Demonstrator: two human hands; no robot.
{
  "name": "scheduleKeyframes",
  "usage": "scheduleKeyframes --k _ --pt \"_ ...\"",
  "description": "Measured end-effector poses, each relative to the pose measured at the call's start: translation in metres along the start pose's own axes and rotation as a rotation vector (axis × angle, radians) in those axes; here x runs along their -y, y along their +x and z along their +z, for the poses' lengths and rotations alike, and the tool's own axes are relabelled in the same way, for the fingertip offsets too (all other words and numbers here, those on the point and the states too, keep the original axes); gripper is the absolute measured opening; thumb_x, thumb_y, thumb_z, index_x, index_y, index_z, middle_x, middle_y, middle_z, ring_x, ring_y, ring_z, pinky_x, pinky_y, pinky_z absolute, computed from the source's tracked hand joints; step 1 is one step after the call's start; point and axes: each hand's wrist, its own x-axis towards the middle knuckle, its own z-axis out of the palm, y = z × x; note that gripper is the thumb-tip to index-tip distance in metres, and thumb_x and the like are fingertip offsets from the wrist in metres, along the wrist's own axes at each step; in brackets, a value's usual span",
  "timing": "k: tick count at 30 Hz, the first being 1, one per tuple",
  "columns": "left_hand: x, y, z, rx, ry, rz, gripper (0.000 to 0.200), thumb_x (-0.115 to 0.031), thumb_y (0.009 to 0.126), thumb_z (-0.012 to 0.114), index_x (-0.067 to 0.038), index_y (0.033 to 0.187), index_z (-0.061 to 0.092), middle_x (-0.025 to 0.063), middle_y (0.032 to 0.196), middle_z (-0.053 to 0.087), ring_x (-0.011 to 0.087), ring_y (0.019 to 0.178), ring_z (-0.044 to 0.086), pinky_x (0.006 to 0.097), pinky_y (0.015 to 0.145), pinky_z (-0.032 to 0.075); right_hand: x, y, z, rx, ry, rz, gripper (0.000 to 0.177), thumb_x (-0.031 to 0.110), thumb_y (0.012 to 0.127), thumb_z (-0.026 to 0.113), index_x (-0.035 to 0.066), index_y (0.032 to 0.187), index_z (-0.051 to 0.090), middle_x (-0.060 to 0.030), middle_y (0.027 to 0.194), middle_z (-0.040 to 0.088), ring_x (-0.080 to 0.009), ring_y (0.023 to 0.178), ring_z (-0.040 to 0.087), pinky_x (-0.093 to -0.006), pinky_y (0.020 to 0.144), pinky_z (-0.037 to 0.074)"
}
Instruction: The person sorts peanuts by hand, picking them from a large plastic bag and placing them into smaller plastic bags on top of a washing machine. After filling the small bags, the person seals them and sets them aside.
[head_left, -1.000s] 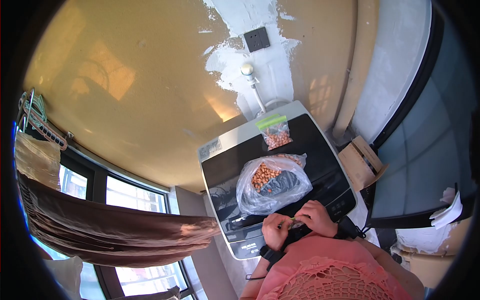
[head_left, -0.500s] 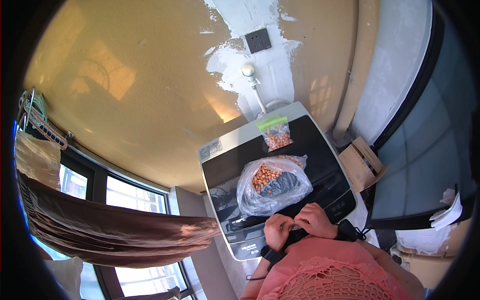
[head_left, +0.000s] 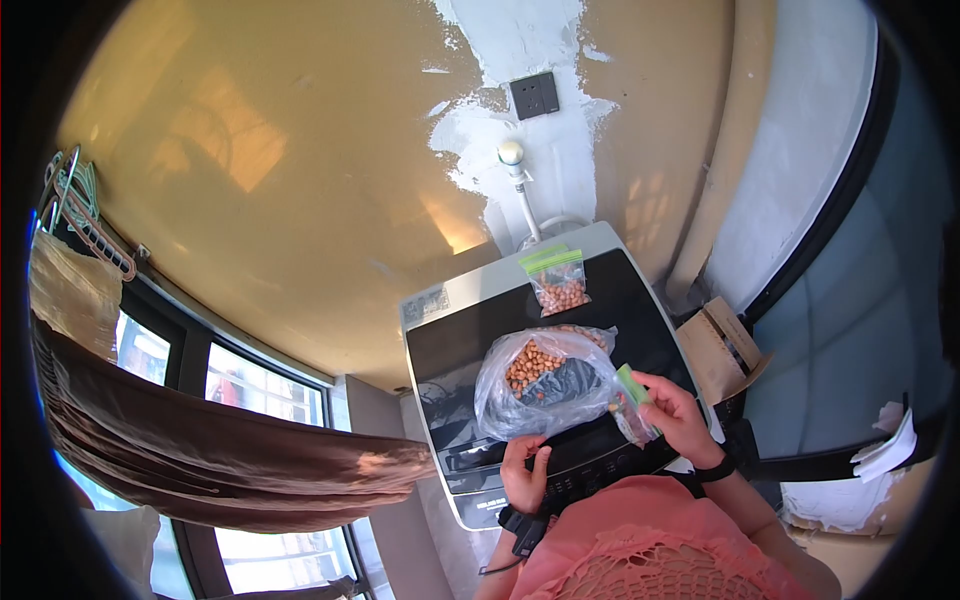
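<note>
My right hand (head_left: 677, 418) pinches the green top of a small zip bag (head_left: 634, 420), which hangs over the right front of the black lid and has some contents low down. Just in front of a large clear plastic bag (head_left: 490, 395), my left hand (head_left: 524, 474) is empty, its thumb apart from its bent fingers. Reddish-brown peanuts (head_left: 532, 362) show through the wide mouth of the large bag. Farther back lies a green-topped zip bag of peanuts (head_left: 562, 294), with a second green edge behind it.
These bags rest on the black lid of a washing machine (head_left: 440, 350). A cardboard box (head_left: 715, 350) stands at its right. Behind it, a tap (head_left: 511, 153) and a socket (head_left: 534, 95) are on the wall. A brown cloth (head_left: 250, 440) hangs at left.
My hands, together at the lid's front edge before, are now apart. The right has moved right and forward with the small zip bag; the left has drawn left.
</note>
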Motion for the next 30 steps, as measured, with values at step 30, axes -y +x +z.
scheduleKeyframes --k 30 --pt "0.03 -0.008 0.001 0.076 0.047 0.033 0.008 -0.006 0.085 0.075 -0.005 0.093 0.073 0.0108 0.093 0.068 0.0295 0.083 0.068 0.0367 0.071 0.054 0.009 0.193 -0.013 -0.131 -0.97 -0.693 0.026 -0.012 0.075 0.06 0.004 0.089 0.074 -0.01 0.091 0.068 -0.0306 0.089 0.063 -0.0404 0.077 0.051"
